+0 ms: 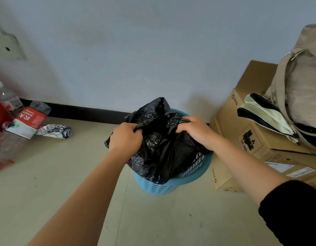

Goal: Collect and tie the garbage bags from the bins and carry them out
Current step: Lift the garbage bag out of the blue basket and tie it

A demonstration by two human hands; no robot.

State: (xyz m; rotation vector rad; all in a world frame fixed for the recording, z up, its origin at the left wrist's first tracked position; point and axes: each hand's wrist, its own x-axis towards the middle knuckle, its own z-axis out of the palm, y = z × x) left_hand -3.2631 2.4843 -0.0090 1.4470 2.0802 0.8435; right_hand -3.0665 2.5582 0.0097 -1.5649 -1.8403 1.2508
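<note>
Bin (171, 183) holds black bag (164, 150); left hand (125, 137), right hand (194, 129) clench bag edges.

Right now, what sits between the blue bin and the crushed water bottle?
Only bare floor separates the blue bin from the crushed water bottle, as the head view shows.

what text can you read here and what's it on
"PICO": upper cardboard box
"PICO": lower cardboard box
"UN 3481": hazard label on the upper box
"NONGFU", upside down: red bottle label
White shipping stickers: too blurred to read
</note>
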